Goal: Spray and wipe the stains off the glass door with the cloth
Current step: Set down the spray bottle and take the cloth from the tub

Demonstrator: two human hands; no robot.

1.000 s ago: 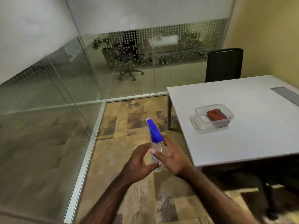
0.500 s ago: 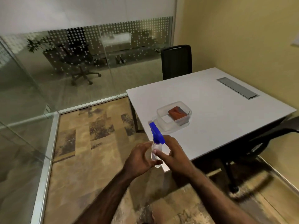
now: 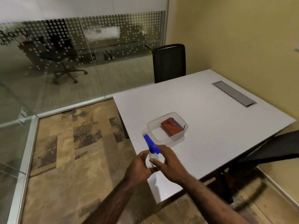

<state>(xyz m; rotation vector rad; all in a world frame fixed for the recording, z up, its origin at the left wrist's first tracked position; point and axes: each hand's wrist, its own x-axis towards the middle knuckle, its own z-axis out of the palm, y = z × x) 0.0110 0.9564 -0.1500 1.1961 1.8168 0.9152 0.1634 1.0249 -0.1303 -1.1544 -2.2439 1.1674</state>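
Bottle: small clear spray bottle (image 3: 152, 156) with a blue spray top, held up over the near corner of the table, at about 6 o'clock from the box.
Left hand: the left hand (image 3: 139, 167) is curled around the left side of the bottle, fingers touching it.
Right hand: the right hand (image 3: 168, 164) wraps the bottle's right side, thumb lying across the front.
Box: a see-through plastic box (image 3: 168, 126) sits on the table, just past the bottle's blue top.
In the box: a folded red-brown cloth (image 3: 171, 127) lies in the far right part; the near left part shows only the clear bottom.
Under the box: a flat clear piece, maybe its lid, sticks out at the near edge.
Table: white table (image 3: 218, 126) with a grey strip (image 3: 234, 93) set in its top, at 2 o'clock from the box.
Chairs: a black chair (image 3: 169, 62) stands at the table's far side, at 12 o'clock; part of another dark chair (image 3: 275, 147) pokes in at 3 o'clock.
Glass: glass walls (image 3: 97, 62) with white dots run along the far side and the left, at 10 to 11 o'clock; I cannot tell which pane is the door.
Behind the glass: an office chair and a plant.
Floor: brown patchy carpet (image 3: 77, 151) between the glass and the table.
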